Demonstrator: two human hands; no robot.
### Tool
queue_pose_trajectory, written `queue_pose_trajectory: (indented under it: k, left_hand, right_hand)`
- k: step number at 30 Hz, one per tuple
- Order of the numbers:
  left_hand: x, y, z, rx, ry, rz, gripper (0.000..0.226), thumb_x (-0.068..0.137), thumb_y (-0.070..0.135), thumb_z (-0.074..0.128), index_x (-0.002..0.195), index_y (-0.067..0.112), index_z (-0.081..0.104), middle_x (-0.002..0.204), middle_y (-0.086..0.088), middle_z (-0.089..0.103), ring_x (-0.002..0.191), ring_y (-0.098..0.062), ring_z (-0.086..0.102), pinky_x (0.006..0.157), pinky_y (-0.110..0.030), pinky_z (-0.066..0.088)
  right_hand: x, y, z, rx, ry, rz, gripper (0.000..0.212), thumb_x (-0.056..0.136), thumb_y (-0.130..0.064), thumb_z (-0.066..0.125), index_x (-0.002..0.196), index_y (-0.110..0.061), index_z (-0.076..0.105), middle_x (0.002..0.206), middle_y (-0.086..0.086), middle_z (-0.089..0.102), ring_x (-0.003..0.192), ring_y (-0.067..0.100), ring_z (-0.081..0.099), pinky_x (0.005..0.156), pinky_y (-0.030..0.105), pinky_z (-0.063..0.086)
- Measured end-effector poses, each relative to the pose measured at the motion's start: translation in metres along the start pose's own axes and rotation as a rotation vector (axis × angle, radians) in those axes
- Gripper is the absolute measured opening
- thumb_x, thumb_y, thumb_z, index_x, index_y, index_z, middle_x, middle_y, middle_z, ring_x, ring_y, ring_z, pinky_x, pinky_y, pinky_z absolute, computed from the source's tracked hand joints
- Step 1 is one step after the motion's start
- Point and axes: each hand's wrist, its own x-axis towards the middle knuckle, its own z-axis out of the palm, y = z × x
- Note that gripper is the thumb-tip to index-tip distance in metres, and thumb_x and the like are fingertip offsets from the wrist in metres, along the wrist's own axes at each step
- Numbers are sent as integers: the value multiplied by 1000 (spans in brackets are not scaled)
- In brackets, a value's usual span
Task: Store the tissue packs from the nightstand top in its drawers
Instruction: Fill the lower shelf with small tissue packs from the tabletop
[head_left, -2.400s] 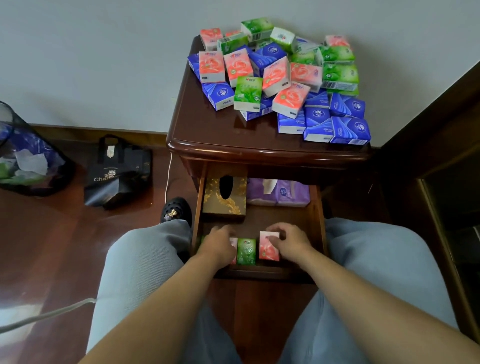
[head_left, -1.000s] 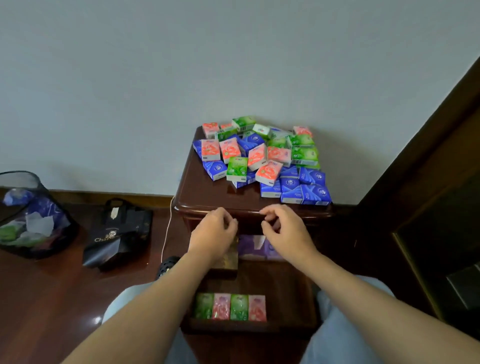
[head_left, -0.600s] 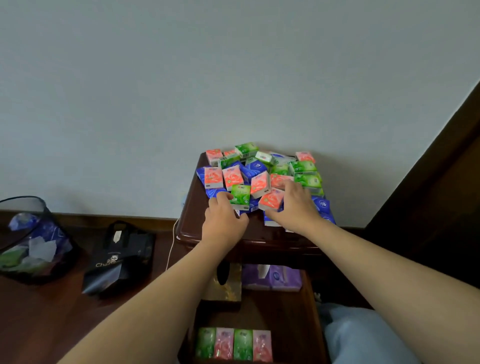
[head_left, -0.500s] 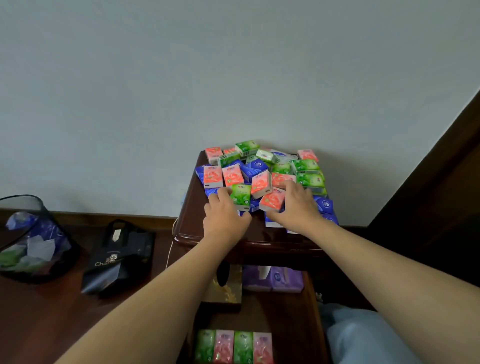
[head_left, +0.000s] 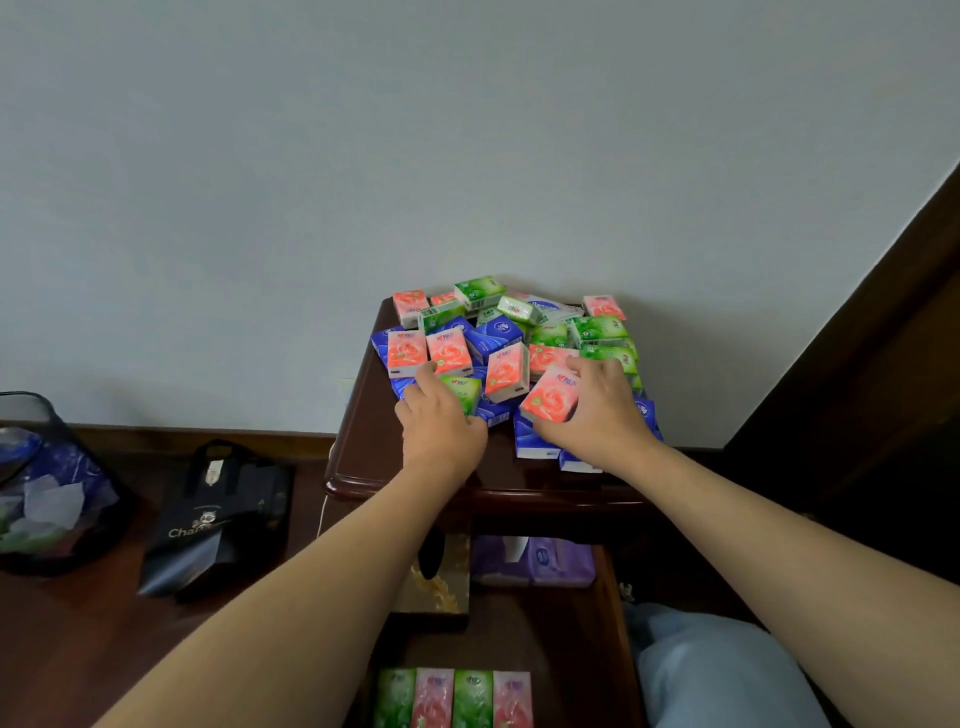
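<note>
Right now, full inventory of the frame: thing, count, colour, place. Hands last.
tissue pack pile: dozens, exact count unclear; pink, green, blue; heaped on the nightstand top
nightstand: one, dark brown wood, against the wall
drawer: one, dark wood, pulled open below the top
stored packs: four in a row, green, pink, green, pink; front of the drawer
gold tissue box: one, back left of the drawer
purple tissue pack: one, back right of the drawer
black bag: one, on the floor left of the nightstand
bin: one, dark mesh, far left, holds scraps
left hand: fingers round a green pack
right hand: fingers round a pink pack
</note>
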Motion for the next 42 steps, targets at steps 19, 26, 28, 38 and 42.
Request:
queue_pose_trajectory:
  k: [19,26,28,38,42]
  left_hand:
    - [-157,-112,0,-393,-332,-179,62,72,8,79,116,44,54,119,3,36,102,-14,52,73,-9,52]
    - [-184,-149,49,-498,-367,-405,39,85,-6,68,113,20,61,112,-4,68,99,-22,69,86,-34,61]
    - [-185,-156,62,-482,-395,-466,45,85,-7,66,121,18,58,112,-2,64,104,-28,67,94,-50,59]
    - [-179,-170,99,102,-668,-272,63,88,17,72,145,20,45,143,-10,36,124,-33,55,107,-36,46]
    - [-170,-171,95,321,-761,-216,70,90,22,72,151,19,37,148,-12,29,129,-38,52,108,-45,47]
  right_hand:
    - [-172,38,46,626,-435,193,56,83,-18,89,126,-40,59,106,8,71,85,18,76,61,46,65]
    - [-207,84,102,298,-499,276,40,84,-12,86,118,-22,66,105,3,71,88,21,72,55,27,58]
    - [-206,91,114,179,-527,263,40,82,-12,86,116,-23,67,106,-3,71,96,16,68,66,17,52]
    - [-184,108,159,-29,-654,294,49,86,-13,79,130,-30,64,130,-4,67,116,16,65,93,23,50]
    - [-179,113,172,-111,-714,375,45,84,-19,83,123,-28,63,128,0,67,112,19,67,91,28,55]
